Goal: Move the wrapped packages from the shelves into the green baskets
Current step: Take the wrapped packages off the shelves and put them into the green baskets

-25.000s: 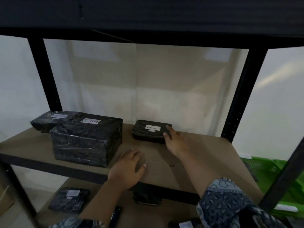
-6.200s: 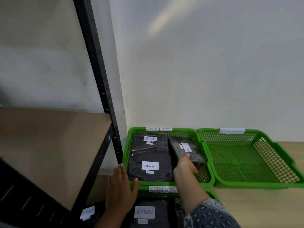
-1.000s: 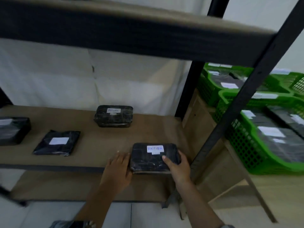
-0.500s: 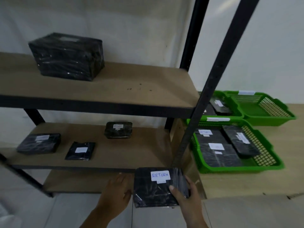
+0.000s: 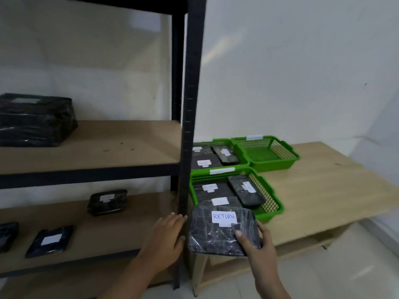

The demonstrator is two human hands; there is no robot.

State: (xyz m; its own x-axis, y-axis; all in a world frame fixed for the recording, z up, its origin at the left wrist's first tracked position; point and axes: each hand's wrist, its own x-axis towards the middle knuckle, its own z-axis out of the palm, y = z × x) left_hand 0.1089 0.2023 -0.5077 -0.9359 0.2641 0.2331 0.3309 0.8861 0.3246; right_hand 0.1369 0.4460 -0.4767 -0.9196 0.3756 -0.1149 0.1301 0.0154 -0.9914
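Left third of the frame: a large wrapped package (image 5: 35, 120) sits on the upper shelf (image 5: 121, 145). On the lower shelf (image 5: 103, 231) lie a cut-off package (image 5: 7, 235) at the frame's left edge, a flat package (image 5: 50, 241) and, farther back, a boxy package (image 5: 107, 201).

Centre: a black post (image 5: 191, 108) of the rack runs from the top of the frame down. The left hand (image 5: 167, 239) rests against it low down, fingers loosely spread, gripping nothing.

Right of the post: the right hand (image 5: 258, 244) is clamped on a package marked RETURN (image 5: 223, 229), thumb on top, holding it in the air at the near edge of the near basket (image 5: 271, 210). That green basket, on the tabletop (image 5: 323, 186), contains several wrapped packages. Behind it the far-left basket (image 5: 241, 156) also holds packages; beside that, the far-right basket (image 5: 287, 157) shows only its mesh floor.
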